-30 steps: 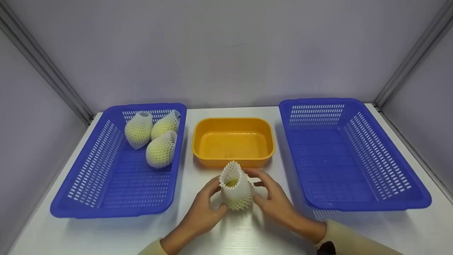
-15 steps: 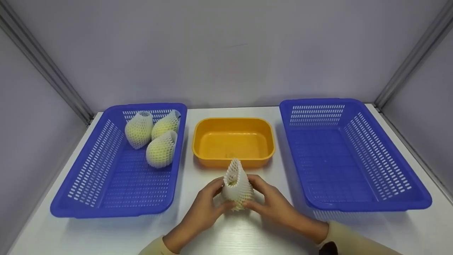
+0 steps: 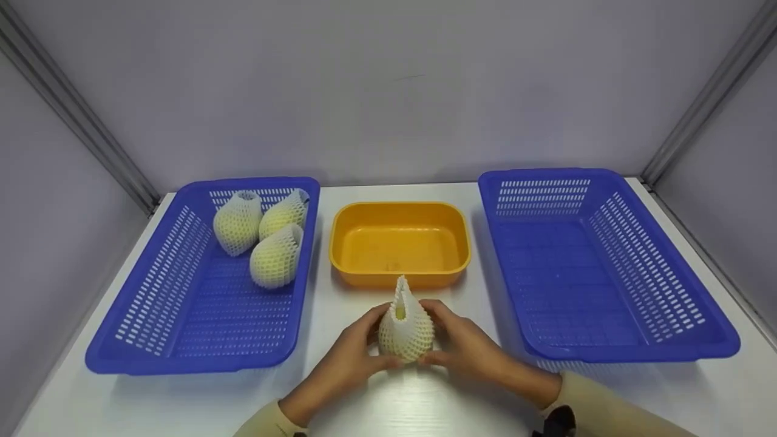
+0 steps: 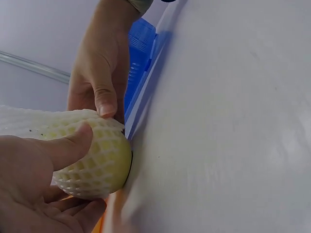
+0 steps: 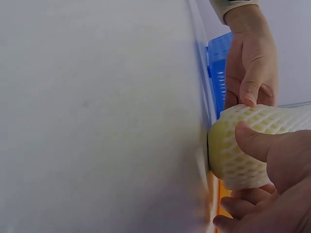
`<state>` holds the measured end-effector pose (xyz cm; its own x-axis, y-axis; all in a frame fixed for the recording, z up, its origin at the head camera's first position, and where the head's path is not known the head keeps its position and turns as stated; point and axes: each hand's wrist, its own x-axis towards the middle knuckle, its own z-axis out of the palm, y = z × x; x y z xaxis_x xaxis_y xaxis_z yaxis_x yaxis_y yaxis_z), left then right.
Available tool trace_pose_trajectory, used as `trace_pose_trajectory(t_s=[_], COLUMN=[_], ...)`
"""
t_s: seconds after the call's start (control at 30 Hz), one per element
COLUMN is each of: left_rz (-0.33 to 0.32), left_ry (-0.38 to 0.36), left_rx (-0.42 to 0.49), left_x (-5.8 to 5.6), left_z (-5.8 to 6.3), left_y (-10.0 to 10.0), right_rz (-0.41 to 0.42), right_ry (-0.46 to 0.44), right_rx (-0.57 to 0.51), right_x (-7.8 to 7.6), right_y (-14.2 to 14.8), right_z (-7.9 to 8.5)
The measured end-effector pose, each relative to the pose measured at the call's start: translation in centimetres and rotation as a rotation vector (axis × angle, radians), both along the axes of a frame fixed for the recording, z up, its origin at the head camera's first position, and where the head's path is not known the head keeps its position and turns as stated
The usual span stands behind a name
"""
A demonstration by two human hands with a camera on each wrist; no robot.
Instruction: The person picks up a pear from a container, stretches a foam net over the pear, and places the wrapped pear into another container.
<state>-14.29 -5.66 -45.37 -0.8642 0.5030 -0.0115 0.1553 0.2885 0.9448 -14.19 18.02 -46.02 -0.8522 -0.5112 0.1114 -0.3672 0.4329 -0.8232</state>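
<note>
In the head view a yellow-green pear stands upright on the white table at the front middle, wrapped in a white foam net sleeve. The sleeve's narrow mouth rises to a point at the top, and a bit of fruit shows inside it. My left hand holds the pear from the left, thumb in front and fingers behind. From the other side my right hand grips it the same way. Both wrist views show the pear's bare bottom below the sleeve's edge, right at the tabletop.
Behind the hands sits a yellow plastic basin. A blue basket on the left contains several net-wrapped pears. On the right stands another blue basket, its bottom bare. Grey panels enclose the table at the back and sides.
Both hands have closed in on the pear, thumbs now at its lower front. The loose sleeve has come to fit snugly round the fruit, and its wide mouth has narrowed.
</note>
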Motion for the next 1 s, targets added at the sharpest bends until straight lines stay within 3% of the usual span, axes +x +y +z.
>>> trace_pose_trajectory(t_s=[0.17, 0.33, 0.5, 0.73, 1.0], left_rz=[0.003, 0.032, 0.013, -0.018, -0.062], left_ry=[-0.013, 0.068, 0.133, 0.077, 0.023], left_rx=[-0.038, 0.020, 0.074, 0.090, 0.059], left_x=[0.3, 0.2, -0.2, -0.6, -1.0], left_z=[0.1, 0.5, 0.3, -0.1, -0.5], left_y=[0.0, 0.0, 0.0, -0.3, -0.6], right_rz=[-0.001, 0.035, 0.058, 0.067, 0.073], right_ry=[-0.035, -0.037, -0.026, -0.092, -0.090], right_rx=[0.079, 0.002, -0.068, -0.126, -0.097], right_x=[0.2, -0.1, -0.3, -0.5, -0.6], right_y=[-0.1, 0.0, -0.2, 0.0, -0.1], right_z=[0.2, 1.2, 1.6, 1.3, 0.7])
